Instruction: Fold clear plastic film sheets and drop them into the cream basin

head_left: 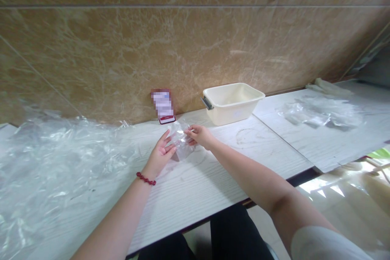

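A small clear plastic bag (180, 140) is between my two hands, just above the white wood-grain table. My right hand (199, 136) pinches its right side between thumb and fingers. On the other side, my left hand (161, 152) has its fingers spread, with the fingertips against or beside the bag's left edge; exact contact is hard to see. A red bead bracelet (146, 178) circles my left wrist. Behind the bag, a phone (164, 106) with a blurred screen leans on the wall.
A large heap of clear plastic bags (61, 162) covers the table's left side. To the right of the phone stands a cream plastic tub (233, 107) with a grey handle. More flat clear bags (323, 111) lie at the far right. A brown marbled wall (189, 48) bounds the back.
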A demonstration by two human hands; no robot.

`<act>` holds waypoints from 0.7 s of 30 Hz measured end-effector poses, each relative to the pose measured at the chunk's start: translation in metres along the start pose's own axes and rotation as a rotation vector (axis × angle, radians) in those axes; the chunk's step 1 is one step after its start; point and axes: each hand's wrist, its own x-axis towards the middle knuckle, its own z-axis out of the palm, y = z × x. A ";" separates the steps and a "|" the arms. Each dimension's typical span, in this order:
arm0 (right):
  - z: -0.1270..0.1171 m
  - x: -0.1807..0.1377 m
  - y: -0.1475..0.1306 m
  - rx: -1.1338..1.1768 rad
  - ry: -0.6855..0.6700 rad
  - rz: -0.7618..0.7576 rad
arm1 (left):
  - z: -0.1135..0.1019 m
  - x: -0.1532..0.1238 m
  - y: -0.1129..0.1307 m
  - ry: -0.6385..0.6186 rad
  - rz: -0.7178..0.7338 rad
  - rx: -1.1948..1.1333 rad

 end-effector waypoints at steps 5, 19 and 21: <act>-0.007 0.001 -0.011 -0.137 0.084 -0.103 | -0.005 0.004 0.002 0.031 -0.016 -0.033; -0.170 0.045 -0.178 -0.448 0.506 -0.169 | -0.011 0.008 -0.001 0.014 -0.120 -0.047; -0.186 0.051 -0.173 -0.511 0.547 -0.041 | -0.011 0.008 0.000 0.016 -0.126 -0.037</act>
